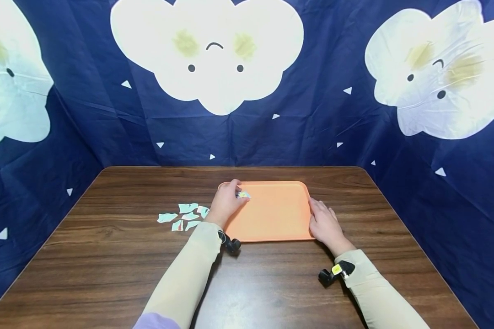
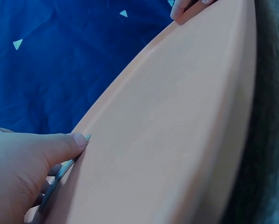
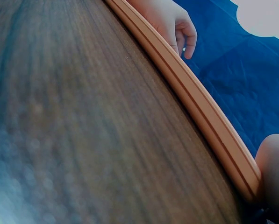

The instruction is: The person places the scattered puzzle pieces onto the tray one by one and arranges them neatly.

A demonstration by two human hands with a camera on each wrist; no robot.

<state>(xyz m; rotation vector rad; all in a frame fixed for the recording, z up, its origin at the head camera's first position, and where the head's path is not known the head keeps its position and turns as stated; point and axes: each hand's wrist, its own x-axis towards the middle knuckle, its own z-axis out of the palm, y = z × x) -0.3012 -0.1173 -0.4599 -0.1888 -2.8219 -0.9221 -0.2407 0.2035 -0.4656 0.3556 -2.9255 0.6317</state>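
Note:
My left hand (image 1: pixel 225 201) is over the left end of an orange tray (image 1: pixel 271 214). It pinches a flat, irregular picture piece (image 1: pixel 244 195) between thumb and fingers. In the left wrist view this piece (image 2: pixel 60 179) shows edge-on, tilted close over the tray surface, with the thumb on its upper end. At the tray's right side, my right hand (image 1: pixel 325 224) rests against the rim with its fingers extended. Several similar light-blue pieces (image 1: pixel 190 216) lie loose on the table just left of the tray, one partly hidden by the left hand.
The brown wood-grain table (image 1: pixel 107 265) extends around the tray on all sides. Behind it and along both sides hangs a dark blue cloth (image 1: pixel 251 137) with white clouds and small triangles. Both forearms wear light sleeves (image 1: pixel 189 269) with black wrist cameras (image 1: pixel 232 245).

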